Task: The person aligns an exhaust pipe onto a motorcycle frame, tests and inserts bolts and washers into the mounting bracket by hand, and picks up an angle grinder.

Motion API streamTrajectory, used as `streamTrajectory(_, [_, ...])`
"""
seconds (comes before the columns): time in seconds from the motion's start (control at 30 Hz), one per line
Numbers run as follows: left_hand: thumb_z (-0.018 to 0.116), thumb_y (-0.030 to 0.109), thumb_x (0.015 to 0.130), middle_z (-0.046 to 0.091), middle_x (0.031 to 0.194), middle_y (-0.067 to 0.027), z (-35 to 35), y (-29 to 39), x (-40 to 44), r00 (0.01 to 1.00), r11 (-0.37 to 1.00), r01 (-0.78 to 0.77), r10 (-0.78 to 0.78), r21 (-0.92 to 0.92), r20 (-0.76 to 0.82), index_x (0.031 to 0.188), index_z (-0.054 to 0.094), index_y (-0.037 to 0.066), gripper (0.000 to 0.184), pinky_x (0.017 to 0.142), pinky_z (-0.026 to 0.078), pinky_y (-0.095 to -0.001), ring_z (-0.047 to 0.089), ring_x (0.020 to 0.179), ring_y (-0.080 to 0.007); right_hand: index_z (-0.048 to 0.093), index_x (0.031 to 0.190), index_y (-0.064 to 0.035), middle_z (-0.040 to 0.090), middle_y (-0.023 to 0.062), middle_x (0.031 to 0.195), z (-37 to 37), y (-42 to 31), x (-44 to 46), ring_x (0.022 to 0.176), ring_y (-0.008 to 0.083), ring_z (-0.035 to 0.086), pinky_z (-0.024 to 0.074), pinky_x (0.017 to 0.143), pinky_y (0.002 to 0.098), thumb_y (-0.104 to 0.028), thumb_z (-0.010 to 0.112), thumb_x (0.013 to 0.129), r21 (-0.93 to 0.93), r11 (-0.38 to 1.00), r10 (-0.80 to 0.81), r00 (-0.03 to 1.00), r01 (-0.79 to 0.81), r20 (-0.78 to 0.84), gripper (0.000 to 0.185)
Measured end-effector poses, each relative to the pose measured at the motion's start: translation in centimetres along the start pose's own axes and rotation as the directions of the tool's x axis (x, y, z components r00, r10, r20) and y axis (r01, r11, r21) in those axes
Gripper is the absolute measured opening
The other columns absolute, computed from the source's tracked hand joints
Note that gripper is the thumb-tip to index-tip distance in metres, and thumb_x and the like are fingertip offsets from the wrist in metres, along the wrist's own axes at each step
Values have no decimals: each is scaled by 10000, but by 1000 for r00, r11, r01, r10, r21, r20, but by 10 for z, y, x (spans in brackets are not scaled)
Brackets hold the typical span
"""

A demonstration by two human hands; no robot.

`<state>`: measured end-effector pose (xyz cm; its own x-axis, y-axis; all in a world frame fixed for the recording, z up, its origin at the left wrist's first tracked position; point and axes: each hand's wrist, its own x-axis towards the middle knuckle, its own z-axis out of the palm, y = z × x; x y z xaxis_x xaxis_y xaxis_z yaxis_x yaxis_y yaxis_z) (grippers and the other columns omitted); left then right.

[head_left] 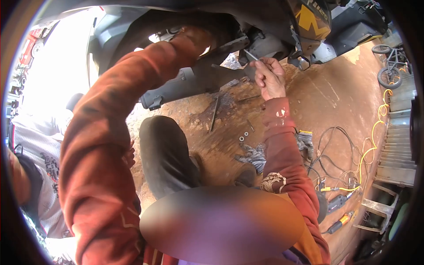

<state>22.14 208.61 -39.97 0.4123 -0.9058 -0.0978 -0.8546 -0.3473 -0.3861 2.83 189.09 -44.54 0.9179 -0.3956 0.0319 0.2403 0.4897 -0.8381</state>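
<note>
A motorbike (185, 13) with dark body panels fills the top of the view. My left hand (196, 39) reaches up beside its wheel area, above the black exhaust muffler (165, 92); its fingers are hidden among the parts. My right hand (270, 78) is closed, pinching a thin metal rod (251, 54) between thumb and fingers. The rod's tip points up and left, near the end of a metal arm (234, 44) on the motorbike. Whether the tip touches any part, I cannot tell.
Below lie a long bar (214, 114), a bolt-like pin (251, 126), two washer-like rings (241, 138) and grey gloves (254, 157). Cables and power tools (338, 202) are at right, near a small bicycle (390, 66). Another person (35, 150) is close at left.
</note>
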Motion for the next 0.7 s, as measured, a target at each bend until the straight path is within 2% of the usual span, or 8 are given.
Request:
streamTrajectory(0.03, [594,215,866,682,1090,-109,12,-10,-4,995,996,91,-91,2,43,1148,653,108,308,825,533,-449,652,1026,-237,514,935,-19,667,149,869,-1,1,1,544,35,449,320,412,163,-16,687,841,4,1000,-20,1000,20,-3,197])
streamTrajectory(0.2, [586,239,874,709,976,-86,-10,9,-25,969,897,-23,-88,441,230,1035,704,69,262,614,526,-439,676,922,-251,509,932,-20,668,148,862,5,1,1,544,37,452,326,416,165,-18,691,838,36,999,-11,1000,11,5,205])
streamTrajectory(0.33, [554,215,886,708,1011,-119,-29,15,-36,957,932,114,-196,345,213,1004,705,44,257,682,541,-460,671,967,-293,507,932,-22,673,158,871,5,-1,0,548,38,460,332,417,167,-10,692,828,26,999,-20,1000,20,-2,213])
streamTrajectory(0.4, [545,255,894,705,1017,-147,-55,27,-37,928,977,78,-145,200,344,1016,701,46,288,784,536,-446,668,980,-324,523,935,-36,665,169,940,3,-1,-2,581,38,463,334,433,163,6,685,819,-5,1000,-17,1000,17,-20,204])
streamTrajectory(0.43, [582,303,879,684,1039,-170,-58,34,-35,951,947,280,-253,-154,177,1082,662,65,323,818,523,-444,654,995,-331,523,939,-35,665,171,939,0,1,-2,581,37,464,335,431,162,9,685,817,-2,1000,-11,1000,11,-22,207])
streamTrajectory(0.47, [618,352,864,664,1061,-193,-59,39,-30,913,770,370,-405,-519,51,1149,623,85,390,852,510,-441,639,1010,-338,522,942,-34,664,174,937,-3,2,0,581,37,466,336,429,160,13,684,816,-5,1000,-8,1000,8,-22,211])
streamTrajectory(0.6, [625,473,845,684,1001,-191,-32,63,0,837,607,257,-529,-752,-142,1057,675,86,444,874,505,-430,642,994,-360,515,948,-32,662,177,950,0,3,3,573,33,462,338,423,157,12,683,822,-8,1000,-17,1000,17,-24,214])
streamTrajectory(0.7, [672,355,836,676,948,-192,-2,75,19,783,593,200,-575,-780,-237,1073,651,71,371,804,517,-434,642,956,-350,510,951,-29,663,174,960,0,8,10,560,34,449,335,418,159,3,674,837,-32,999,-30,998,28,-51,202])
